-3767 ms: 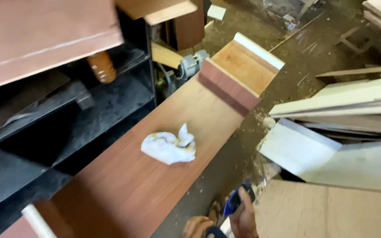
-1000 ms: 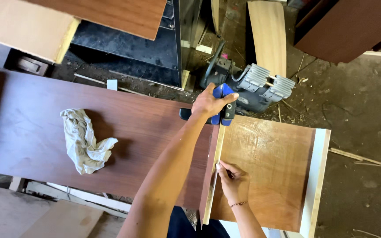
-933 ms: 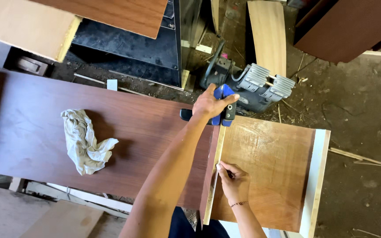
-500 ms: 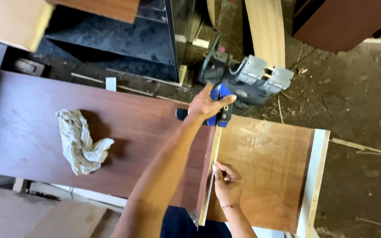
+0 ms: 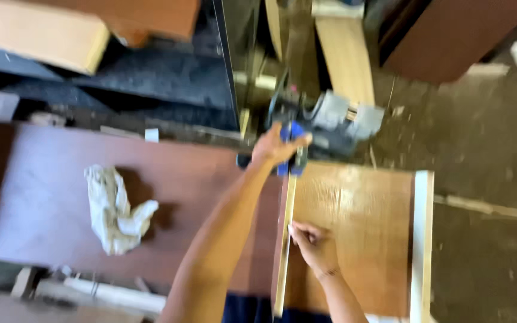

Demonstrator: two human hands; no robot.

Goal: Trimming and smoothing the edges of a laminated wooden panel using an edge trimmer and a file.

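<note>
A cluttered woodworking shop with a dusty floor (image 5: 486, 161); a long dark reddish-brown panel (image 5: 198, 197) serves as the surface, with black shelving (image 5: 151, 90) at twelve o'clock. A lighter wooden board (image 5: 360, 227) with a white edge strip (image 5: 421, 239) lies at four o'clock, and a crumpled white rag (image 5: 115, 206) at nine o'clock. The left hand (image 5: 277, 148) is curled closed around a blue-handled tool (image 5: 293, 157) at the far end of a thin pale strip (image 5: 285, 239) standing along the joint between panel and board. The right hand (image 5: 312, 245), fingers pinched together, presses on the strip near its middle. The picture is blurred, so the kind of tool is unclear. This looks like fixing or trimming the strip along the edge; the next move likely calls for keeping it flush while the tool travels toward six o'clock
</note>
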